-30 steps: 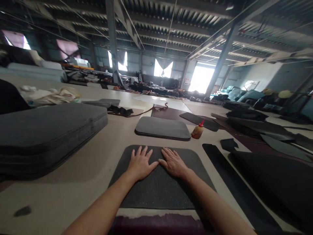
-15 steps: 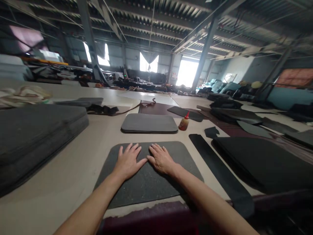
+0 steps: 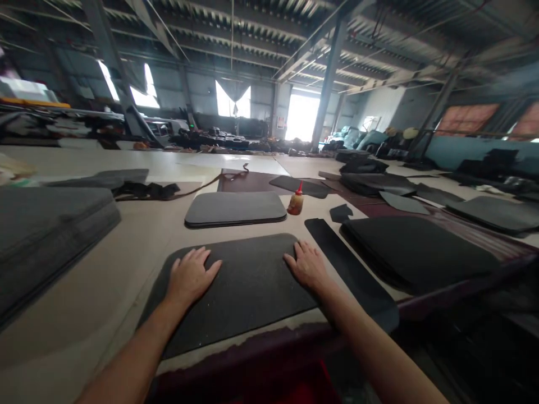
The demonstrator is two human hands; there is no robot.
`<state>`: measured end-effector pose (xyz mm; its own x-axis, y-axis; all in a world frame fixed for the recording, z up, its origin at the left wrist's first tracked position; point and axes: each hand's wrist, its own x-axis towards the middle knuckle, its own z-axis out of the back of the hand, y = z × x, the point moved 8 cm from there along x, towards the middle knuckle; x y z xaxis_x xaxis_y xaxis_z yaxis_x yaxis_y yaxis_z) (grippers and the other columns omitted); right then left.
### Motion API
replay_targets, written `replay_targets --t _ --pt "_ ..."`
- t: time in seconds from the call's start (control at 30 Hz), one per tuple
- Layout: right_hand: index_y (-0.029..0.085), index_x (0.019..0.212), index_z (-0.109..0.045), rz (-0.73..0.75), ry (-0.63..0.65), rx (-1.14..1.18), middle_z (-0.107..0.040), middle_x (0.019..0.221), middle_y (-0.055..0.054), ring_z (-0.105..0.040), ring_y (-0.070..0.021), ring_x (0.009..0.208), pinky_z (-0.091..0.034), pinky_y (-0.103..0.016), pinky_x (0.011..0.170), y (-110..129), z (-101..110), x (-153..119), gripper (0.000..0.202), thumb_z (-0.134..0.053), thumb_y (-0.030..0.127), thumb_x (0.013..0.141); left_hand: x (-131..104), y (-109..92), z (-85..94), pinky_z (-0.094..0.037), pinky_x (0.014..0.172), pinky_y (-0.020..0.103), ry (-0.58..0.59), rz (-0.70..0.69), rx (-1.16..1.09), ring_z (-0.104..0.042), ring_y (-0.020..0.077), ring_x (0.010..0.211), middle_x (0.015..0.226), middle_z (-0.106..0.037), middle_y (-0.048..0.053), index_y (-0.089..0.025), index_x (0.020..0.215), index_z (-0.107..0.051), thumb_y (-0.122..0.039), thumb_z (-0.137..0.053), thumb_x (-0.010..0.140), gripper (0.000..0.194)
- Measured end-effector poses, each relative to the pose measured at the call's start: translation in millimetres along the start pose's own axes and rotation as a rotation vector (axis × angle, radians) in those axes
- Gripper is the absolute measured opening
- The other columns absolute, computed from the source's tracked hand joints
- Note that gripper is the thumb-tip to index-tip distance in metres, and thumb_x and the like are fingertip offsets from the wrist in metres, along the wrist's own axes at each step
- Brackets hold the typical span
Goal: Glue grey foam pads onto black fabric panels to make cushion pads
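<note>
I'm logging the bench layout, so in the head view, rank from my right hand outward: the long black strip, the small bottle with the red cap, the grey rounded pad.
1. Long black strip, just right of the right hand.
2. Small amber bottle with red cap, ahead of it.
3. Grey rounded foam pad, ahead and left.

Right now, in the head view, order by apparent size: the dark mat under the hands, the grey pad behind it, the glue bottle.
1. Dark mat, though nearest the camera.
2. Grey pad.
3. Glue bottle.

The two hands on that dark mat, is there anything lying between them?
Nothing: in the head view only bare dark mat lies between the left hand and the right hand, both flat on it.
</note>
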<state>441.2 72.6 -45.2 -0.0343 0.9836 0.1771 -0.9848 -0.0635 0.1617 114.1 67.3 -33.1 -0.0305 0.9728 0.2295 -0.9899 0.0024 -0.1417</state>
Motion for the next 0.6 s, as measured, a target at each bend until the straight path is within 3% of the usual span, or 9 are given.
replay_targets --t 0.17,0.27,0.43,0.53,0.6 --pt "0.012 0.146 -0.044 0.057 -0.051 0.031 -0.032 0.159 -0.016 -0.021 -0.0330 0.148 -0.020 -0.053 0.117 8.4 7.9 -3.6 0.063 -0.032 0.054 0.100 0.4 -2.6 -2.6 -0.028 0.117 0.058 0.041 -0.017 0.063 -0.032 0.0316 0.145 0.156 -0.039 0.011 -0.015 0.143 -0.048 -0.056 -0.030 0.095 0.066" --pt "0.013 0.141 -0.050 0.070 -0.052 0.068 -0.038 0.155 -0.017 -0.028 -0.0330 0.146 -0.026 -0.051 0.114 8.0 10.4 -5.5 0.060 -0.033 0.053 0.100 -5.1 3.4 -7.3 -0.026 0.119 0.057 0.113 -0.115 0.102 -0.026 0.0318 0.149 0.160 -0.032 0.009 -0.017 0.150 -0.039 -0.056 -0.029 0.096 0.067" --pt "0.012 0.131 -0.056 0.094 -0.138 0.080 -0.044 0.150 -0.019 -0.031 -0.0331 0.144 -0.027 -0.052 0.114 7.0 16.1 -9.4 0.050 -0.038 0.047 0.100 -34.6 50.4 -3.7 -0.023 0.122 0.051 0.163 -0.227 0.106 -0.021 0.0276 0.151 0.162 -0.028 0.005 -0.020 0.153 -0.033 -0.055 -0.027 0.097 0.066" --pt "0.013 0.130 -0.057 0.196 -0.243 0.076 -0.043 0.152 -0.018 -0.031 -0.0312 0.144 -0.023 -0.053 0.116 16.8 26.5 -13.2 0.040 -0.042 0.034 0.099 -57.8 80.8 3.4 -0.025 0.121 0.055 0.145 -0.205 0.152 -0.025 0.0281 0.150 0.161 -0.029 0.005 -0.023 0.153 -0.032 -0.051 -0.027 0.098 0.062" --pt "0.015 0.129 -0.058 0.300 -0.275 0.098 -0.044 0.152 -0.016 -0.032 -0.0294 0.143 -0.024 -0.052 0.117 27.5 33.8 -18.7 0.036 -0.044 0.027 0.098 -70.5 90.9 13.3 -0.025 0.118 0.061 0.072 -0.195 0.216 -0.025 0.0318 0.149 0.160 -0.031 0.006 -0.025 0.151 -0.038 -0.050 -0.031 0.098 0.059"
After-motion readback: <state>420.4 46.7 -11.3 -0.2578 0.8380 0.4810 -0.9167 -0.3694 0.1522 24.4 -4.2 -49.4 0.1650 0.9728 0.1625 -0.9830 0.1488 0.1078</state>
